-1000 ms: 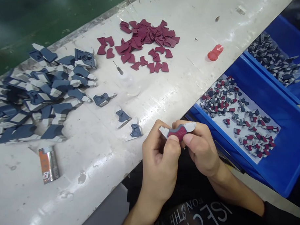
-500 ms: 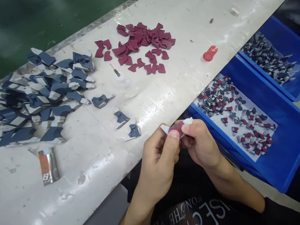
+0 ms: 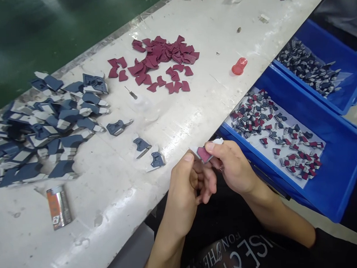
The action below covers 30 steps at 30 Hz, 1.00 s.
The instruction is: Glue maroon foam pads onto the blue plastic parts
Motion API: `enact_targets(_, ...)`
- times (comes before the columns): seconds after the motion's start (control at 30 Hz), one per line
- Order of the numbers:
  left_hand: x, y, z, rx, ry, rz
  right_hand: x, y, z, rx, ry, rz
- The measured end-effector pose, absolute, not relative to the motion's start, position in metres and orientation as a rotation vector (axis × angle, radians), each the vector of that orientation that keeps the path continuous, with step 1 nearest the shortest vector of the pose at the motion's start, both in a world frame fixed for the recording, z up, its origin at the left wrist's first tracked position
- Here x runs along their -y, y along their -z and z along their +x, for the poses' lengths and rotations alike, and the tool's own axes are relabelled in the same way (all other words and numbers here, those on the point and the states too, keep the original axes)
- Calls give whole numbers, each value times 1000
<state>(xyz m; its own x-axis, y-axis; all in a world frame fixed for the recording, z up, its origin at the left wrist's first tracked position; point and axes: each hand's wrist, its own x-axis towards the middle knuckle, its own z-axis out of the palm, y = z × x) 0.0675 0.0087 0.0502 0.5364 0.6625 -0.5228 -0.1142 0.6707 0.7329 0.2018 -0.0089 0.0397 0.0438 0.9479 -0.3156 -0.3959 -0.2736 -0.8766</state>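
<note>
My right hand (image 3: 235, 165) pinches a small white plastic part with a maroon cover (image 3: 204, 153) on its face, thumb on top. A white end of the part shows past the thumb. My left hand (image 3: 189, 184) is beside it, thumb raised apart from the loosely curled fingers; its thumb tip is close to the part's left end, and I cannot tell if they touch. On the table nearby lie two blue-and-white parts (image 3: 141, 145), and a third blue part (image 3: 116, 127) lies farther left. Loose maroon pieces (image 3: 155, 56) form a pile at the back.
A heap of blue-and-white parts (image 3: 69, 118) covers the table's left. In front is a lighter (image 3: 58, 206). A needle-tipped bottle (image 3: 136, 99) and a red cap (image 3: 239, 66) stand or lie farther back. Blue bins (image 3: 335, 183) with finished-looking parts are at the right, below the table edge.
My left thumb has lifted off the maroon cover and the left fingers have loosened. My right hand keeps the part. The whole view has shifted slightly.
</note>
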Motion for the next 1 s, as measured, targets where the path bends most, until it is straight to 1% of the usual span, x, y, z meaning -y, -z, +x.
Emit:
enact_targets(0.13, -9, -51, 68, -987, -527, 799, 11, -39, 199, 665, -1507, -1163)
enact_targets(0.33, -9, -46, 64, -975, -499, 909, 19, -42, 194, 740, -1366, -1247)
enact_targets(0.47, -3, -42, 64, -987, -535, 869, 20, -39, 195, 796, -1308, -1251)
enact_targets(0.77, 4, -41, 73, -922, -577, 877, 25, -30, 200, 668, -1289, -1239)
enact_targets(0.9, 1, -41, 70, -910, -582, 956, 26, -29, 201, 683, -1306, -1205)
enact_targets(1.0, 1, -40, 70, -913, -571, 956, 26, -29, 201, 725, -1255, -1213)
